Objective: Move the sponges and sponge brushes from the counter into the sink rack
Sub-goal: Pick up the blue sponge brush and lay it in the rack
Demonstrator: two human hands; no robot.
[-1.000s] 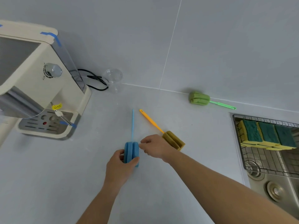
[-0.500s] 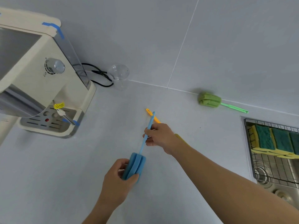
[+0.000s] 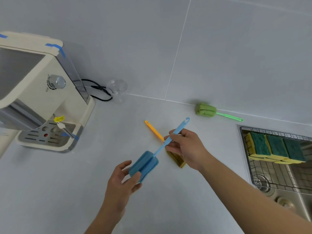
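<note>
A blue sponge brush (image 3: 145, 163) is lifted off the grey counter (image 3: 67, 191), tilted with its handle up to the right. My right hand (image 3: 187, 149) pinches the handle at its middle. My left hand (image 3: 119, 184) holds the sponge head's lower end loosely between thumb and fingers. An orange sponge brush (image 3: 153, 130) lies on the counter beneath my right hand, its brownish head partly hidden. By the wall lies a green sponge brush (image 3: 206, 110). The wire sink rack (image 3: 270, 176) at the right holds three green-and-yellow sponges (image 3: 275, 146).
A cream countertop machine (image 3: 42, 102) stands at the left, with a black cable (image 3: 99, 92) and a clear glass (image 3: 117, 89) behind it by the wall. The steel sink with its drain (image 3: 260, 183) lies under the rack.
The blue sponge brush has been lifted off the counter and swung so its handle points up right. My right hand slid onto the handle; my left hand's hold on the head has loosened.
</note>
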